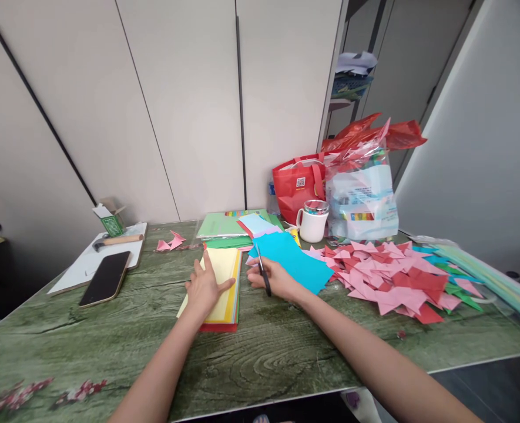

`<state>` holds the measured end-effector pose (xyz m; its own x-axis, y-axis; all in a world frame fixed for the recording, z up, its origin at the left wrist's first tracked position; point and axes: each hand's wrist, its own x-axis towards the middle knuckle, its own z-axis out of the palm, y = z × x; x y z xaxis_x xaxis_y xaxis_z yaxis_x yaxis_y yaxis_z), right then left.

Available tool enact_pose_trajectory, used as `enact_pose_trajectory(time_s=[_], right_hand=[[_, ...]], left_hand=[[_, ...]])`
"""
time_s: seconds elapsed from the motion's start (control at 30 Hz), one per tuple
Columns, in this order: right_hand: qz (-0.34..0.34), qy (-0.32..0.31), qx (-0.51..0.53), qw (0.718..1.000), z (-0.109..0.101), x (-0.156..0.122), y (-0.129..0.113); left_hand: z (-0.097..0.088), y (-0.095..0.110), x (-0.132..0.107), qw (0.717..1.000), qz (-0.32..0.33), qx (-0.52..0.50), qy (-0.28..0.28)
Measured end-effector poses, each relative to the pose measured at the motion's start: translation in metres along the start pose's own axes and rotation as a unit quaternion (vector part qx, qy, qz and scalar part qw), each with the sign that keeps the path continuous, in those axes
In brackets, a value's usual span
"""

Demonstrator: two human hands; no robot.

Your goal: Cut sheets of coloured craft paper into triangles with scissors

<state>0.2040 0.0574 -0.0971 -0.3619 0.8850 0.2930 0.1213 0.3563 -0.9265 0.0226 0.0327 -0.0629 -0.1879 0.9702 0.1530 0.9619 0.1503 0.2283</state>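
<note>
My left hand [204,286] rests with its fingers spread on a stack of coloured paper [225,311]. Pale yellow sheets lie on top, with yellow, green and red edges showing beneath. To the right of the stack, my right hand [272,277] is closed on a pair of scissors [264,275] with dark handles, the blades pointing away from me. Just beyond that hand lie bright blue sheets [292,258], partly over pale blue and pink paper [257,224]. Behind the stack are green paper packs [231,226].
A heap of folded pink and red paper pieces [392,276] covers the right side. Behind stand a white mug [313,223], a red bag [292,191] and a clear plastic bag [363,200]. On the left are a phone [106,278], a hammer [118,239] and a small box [110,217].
</note>
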Motion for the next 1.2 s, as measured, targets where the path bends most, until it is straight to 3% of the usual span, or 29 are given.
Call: enact_pose_trajectory(time_s=[0.17, 0.27, 0.43, 0.53, 0.7, 0.87, 1.0, 1.07, 1.2], right_hand=[[-0.014, 0.048, -0.103, 0.993, -0.001, -0.001, 0.006], [-0.007, 0.067, -0.086, 0.994, -0.006, 0.001, 0.010], [0.024, 0.085, 0.050, 0.995, -0.004, 0.002, 0.006], [0.051, 0.090, 0.168, 0.980, -0.002, 0.001, -0.001], [0.061, 0.089, 0.247, 0.963, 0.000, 0.000, -0.012], [0.069, 0.069, 0.317, 0.943, -0.001, -0.001, -0.021], [0.058, 0.072, 0.311, 0.946, 0.000, -0.003, -0.025], [0.051, 0.078, 0.302, 0.949, 0.000, -0.004, -0.025], [0.041, 0.094, 0.300, 0.948, -0.001, -0.003, -0.025]], left_hand=[[-0.002, 0.003, -0.002, 0.999, 0.007, 0.004, 0.035], [-0.005, 0.003, -0.002, 0.998, 0.005, -0.002, 0.057], [-0.010, -0.001, 0.000, 0.993, 0.020, -0.073, 0.086], [-0.016, -0.002, 0.001, 0.981, 0.027, -0.154, 0.114], [-0.025, -0.001, 0.003, 0.926, 0.039, -0.330, 0.181], [-0.029, 0.007, 0.001, 0.795, 0.061, -0.596, 0.095], [-0.029, 0.015, -0.007, 0.709, 0.118, -0.696, 0.002], [-0.026, 0.017, -0.009, 0.703, 0.132, -0.699, -0.027], [-0.020, 0.015, -0.009, 0.731, 0.143, -0.665, -0.055]])
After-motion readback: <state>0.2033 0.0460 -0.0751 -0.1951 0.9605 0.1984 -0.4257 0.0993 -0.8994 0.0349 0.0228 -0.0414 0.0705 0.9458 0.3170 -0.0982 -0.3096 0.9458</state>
